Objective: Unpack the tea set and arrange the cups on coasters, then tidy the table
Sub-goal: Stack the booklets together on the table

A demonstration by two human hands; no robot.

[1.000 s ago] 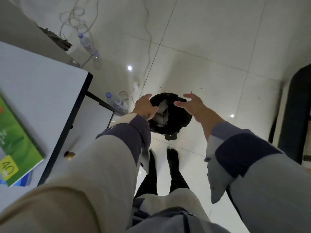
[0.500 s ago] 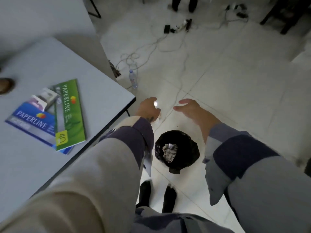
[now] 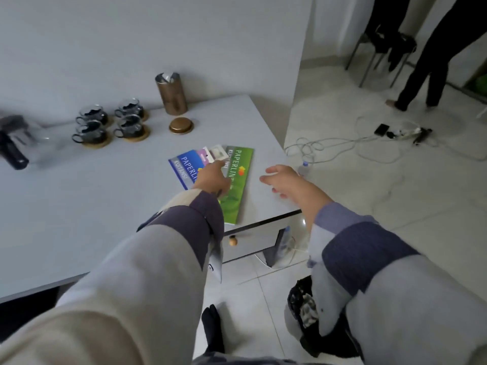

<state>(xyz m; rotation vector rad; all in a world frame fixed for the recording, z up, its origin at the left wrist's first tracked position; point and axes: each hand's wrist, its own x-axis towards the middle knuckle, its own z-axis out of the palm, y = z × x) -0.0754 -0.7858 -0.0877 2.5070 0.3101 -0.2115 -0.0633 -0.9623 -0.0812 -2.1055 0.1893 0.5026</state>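
Half a second ago both hands hung empty over the black-lined waste bin (image 3: 303, 309) on the floor; now the view has swung up to the pale grey tabletop (image 3: 79, 201), which suggests the rubbish is dropped and tidying has turned to what lies on the table. The left hand (image 3: 212, 177) reaches out over the blue paper booklet (image 3: 185, 167) and the green paper booklet (image 3: 237, 180), fingers stretched toward the small white cards (image 3: 214, 154) fanned on top, touching or nearly so, gripping nothing yet. The right hand (image 3: 283, 177) hovers open and empty just right of the booklets, over the table's right edge. The four glass cups with dark handles (image 3: 110, 122) already sit on round wooden coasters at the far left, near the wall, with the tall bronze tin (image 3: 171, 94) and its round lid (image 3: 181, 125) just to their right. The green booklet's near end lies close to the table's near edge. Bare tabletop stretches to the left.
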